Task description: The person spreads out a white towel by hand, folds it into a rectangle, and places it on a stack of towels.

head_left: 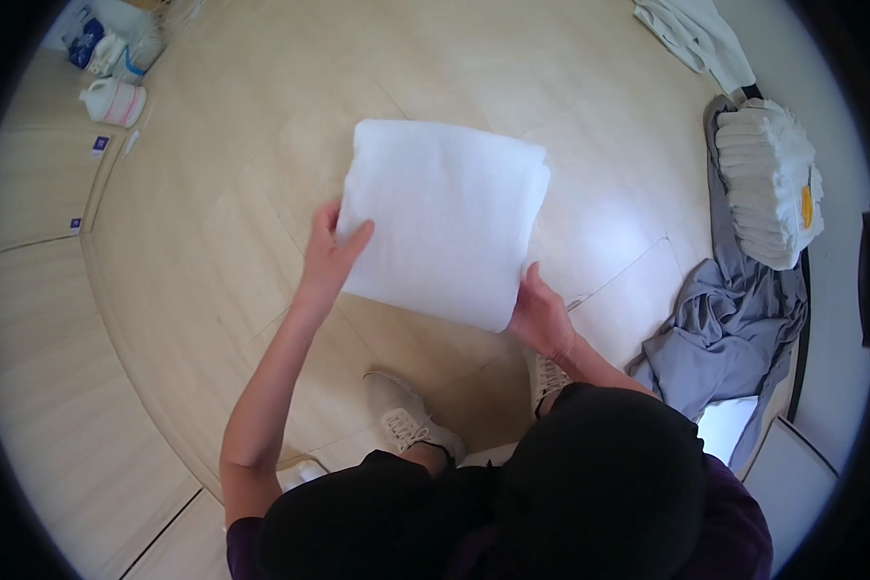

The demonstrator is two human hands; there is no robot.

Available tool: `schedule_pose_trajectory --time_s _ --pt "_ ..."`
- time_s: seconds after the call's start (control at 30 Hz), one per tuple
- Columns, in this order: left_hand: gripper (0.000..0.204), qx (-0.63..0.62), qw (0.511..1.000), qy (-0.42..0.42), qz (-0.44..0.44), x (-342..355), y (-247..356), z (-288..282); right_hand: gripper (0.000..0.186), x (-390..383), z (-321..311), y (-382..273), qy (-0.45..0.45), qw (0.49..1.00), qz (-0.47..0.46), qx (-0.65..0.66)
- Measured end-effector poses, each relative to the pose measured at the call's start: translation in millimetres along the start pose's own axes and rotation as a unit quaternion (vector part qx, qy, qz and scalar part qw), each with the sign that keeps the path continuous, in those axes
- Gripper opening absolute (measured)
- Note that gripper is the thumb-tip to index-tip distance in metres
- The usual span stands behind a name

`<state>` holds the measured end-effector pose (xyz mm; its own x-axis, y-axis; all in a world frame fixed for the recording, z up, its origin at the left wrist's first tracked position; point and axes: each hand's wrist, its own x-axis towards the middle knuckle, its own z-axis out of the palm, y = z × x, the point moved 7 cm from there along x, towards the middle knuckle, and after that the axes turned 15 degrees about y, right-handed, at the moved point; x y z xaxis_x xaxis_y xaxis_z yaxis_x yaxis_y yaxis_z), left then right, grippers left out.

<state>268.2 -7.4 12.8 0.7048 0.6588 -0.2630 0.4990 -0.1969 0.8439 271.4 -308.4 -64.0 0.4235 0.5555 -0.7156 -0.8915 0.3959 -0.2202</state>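
Note:
A white towel [440,222], folded into a thick, roughly square bundle, is held out in front of me above the floor. My left hand [333,251] grips its left edge, with the thumb on top and the fingers mostly hidden underneath. At the lower right corner, my right hand [541,314] holds the towel with the thumb along its side; the other fingers are partly out of sight below it. The towel's top face looks smooth, and its folded layers show at the right edge.
At the right wall, a stack of folded white cloths [764,184] lies on a crumpled grey cloth [725,319]. More white fabric [696,39] lies beyond it. A white jug [114,102] and plastic bags [126,43] stand far left, near pale cabinets [39,184]. My shoes [406,411] are below.

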Motion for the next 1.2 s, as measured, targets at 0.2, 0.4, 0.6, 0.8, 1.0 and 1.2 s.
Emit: schedule_pose_trajectory --time_s 0.2,0.4,0.6,0.8,1.0,1.2 --pt "0.055 -0.121 0.982 -0.026 -0.144 -36 -76 -1 0.066 3 -17 3 0.104 0.954 -0.031 -0.28" --pt "0.045 -0.132 0.977 -0.023 -0.164 -66 -76 -25 0.062 -3 12 -13 0.042 0.937 -0.081 -0.336" --pt "0.028 -0.172 0.985 0.022 -0.016 -45 -63 -16 0.062 -18 9 -12 0.099 0.924 -0.158 -0.333" --pt "0.047 -0.088 0.992 0.066 -0.056 -30 -78 3 0.058 -6 2 -22 0.2 0.883 -0.19 -0.379" --pt "0.065 0.265 0.837 0.131 0.46 -27 26 30 0.066 -22 96 -89 0.123 0.332 -0.613 -0.706" --pt "0.07 0.26 0.861 0.054 0.435 12 7 56 0.072 46 80 -83 0.01 0.324 -0.555 -0.766"
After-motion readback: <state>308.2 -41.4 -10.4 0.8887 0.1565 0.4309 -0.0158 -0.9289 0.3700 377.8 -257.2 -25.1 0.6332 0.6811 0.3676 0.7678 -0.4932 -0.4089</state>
